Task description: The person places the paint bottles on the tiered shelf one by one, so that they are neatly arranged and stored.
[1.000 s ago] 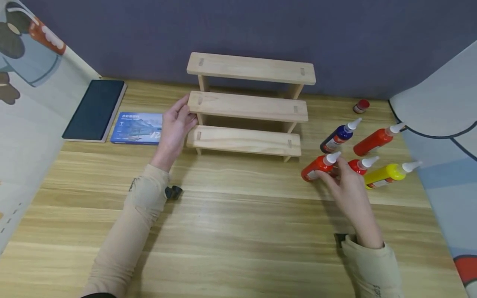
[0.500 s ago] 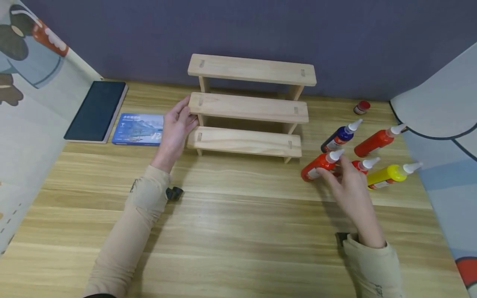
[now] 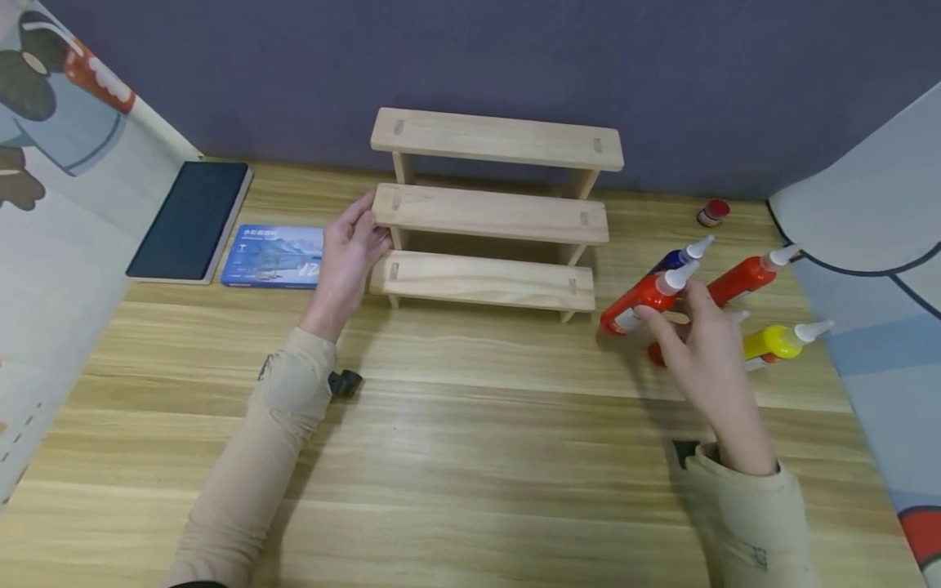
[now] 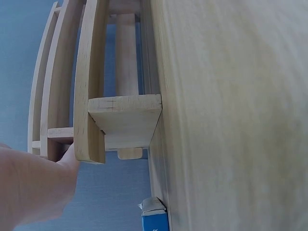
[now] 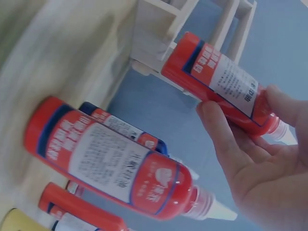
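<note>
My right hand (image 3: 709, 351) holds a red squeeze bottle of paint (image 3: 638, 305) with a white nozzle, tilted and clear of the table. In the right wrist view, thumb and fingers pinch this bottle (image 5: 216, 79) near its shoulder. Another red bottle (image 5: 110, 156) stands just beside it, mostly hidden by my hand in the head view. My left hand (image 3: 342, 257) grips the left end of a three-tier wooden stand (image 3: 488, 214), thumb in front at the middle tier. The left wrist view shows the stand (image 4: 91, 86) from its end, the hand partly behind it.
Right of the stand are a dark blue bottle (image 3: 669, 261), an orange-red bottle (image 3: 741, 279), a yellow bottle (image 3: 775, 343) and a small red-lidded jar (image 3: 713, 212). A blue box (image 3: 274, 257) and dark notebook (image 3: 189, 220) lie left. A wall (image 3: 500, 57) rises behind.
My right hand has lifted the red paint bottle up and slightly right, and it now overlaps the dark blue bottle. My left hand stays at the stand.
</note>
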The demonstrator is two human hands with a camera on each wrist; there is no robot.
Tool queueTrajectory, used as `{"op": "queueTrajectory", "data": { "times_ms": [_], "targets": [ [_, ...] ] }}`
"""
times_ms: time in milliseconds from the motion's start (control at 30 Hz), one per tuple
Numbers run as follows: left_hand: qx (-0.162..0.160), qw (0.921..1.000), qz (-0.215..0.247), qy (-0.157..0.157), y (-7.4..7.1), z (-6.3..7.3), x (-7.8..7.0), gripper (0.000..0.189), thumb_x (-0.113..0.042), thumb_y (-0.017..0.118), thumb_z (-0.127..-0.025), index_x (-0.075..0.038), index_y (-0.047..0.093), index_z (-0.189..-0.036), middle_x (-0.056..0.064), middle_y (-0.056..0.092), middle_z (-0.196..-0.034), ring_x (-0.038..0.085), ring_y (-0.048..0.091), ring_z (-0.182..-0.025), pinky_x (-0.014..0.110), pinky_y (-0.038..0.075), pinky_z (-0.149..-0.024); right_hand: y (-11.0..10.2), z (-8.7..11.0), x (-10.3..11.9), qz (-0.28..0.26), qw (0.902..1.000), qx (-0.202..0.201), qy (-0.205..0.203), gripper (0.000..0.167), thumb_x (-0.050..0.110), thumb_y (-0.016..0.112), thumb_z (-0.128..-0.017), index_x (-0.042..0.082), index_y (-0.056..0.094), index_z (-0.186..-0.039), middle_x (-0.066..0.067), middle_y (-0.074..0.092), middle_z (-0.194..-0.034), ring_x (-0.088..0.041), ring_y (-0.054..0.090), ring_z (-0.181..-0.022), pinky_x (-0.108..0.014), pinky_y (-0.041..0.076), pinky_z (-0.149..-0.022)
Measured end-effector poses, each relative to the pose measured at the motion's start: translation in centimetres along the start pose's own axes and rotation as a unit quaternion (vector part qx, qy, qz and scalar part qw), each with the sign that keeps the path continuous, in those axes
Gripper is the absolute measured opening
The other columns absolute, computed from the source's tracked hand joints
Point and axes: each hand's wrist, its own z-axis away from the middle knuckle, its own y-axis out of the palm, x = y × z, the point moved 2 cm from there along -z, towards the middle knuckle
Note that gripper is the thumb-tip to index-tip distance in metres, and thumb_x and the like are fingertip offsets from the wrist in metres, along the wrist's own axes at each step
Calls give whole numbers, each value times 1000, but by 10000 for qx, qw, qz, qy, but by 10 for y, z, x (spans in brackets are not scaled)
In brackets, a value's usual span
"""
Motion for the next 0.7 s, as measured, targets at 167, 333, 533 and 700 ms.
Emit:
{"op": "queueTrajectory", "data": {
  "times_ms": [167,333,533,700],
  "targets": [
    [-12,10000,-36,13,0,0,0,49,-11,35,-118,-3,32,-166,22,40,-166,33,46,-150,30,47,-118,-5,-10,9,-235,9988,-342,-265,44,6,76,-101,-10,56,-137,-27,67,-134,-50,68,-116,5,44,-80],
    [-15,10000,8,18,0,0,0,49,-11,35,-118,-2,32,-166,21,39,-167,33,45,-151,30,48,-118,-9,-17,15,-341,9970,-542,-426,44,4,77,-100,-11,57,-136,-25,70,-130,-42,69,-110,3,47,-82],
    [-16,10000,-18,-38,0,0,0,50,-12,36,-118,-3,30,-167,20,38,-168,32,44,-151,29,47,-118,-11,-25,22,-173,9972,-612,-399,47,11,77,-101,-8,57,-139,-24,70,-130,-35,67,-105,4,46,-83],
    [19,10000,-33,-19,0,2,0,50,-12,36,-118,-3,30,-167,20,37,-169,32,43,-152,29,47,-119,-8,-32,25,-300,9972,-582,-358,48,15,75,-104,-7,54,-142,-23,69,-134,-38,69,-111,0,49,-87]
  ]
}}
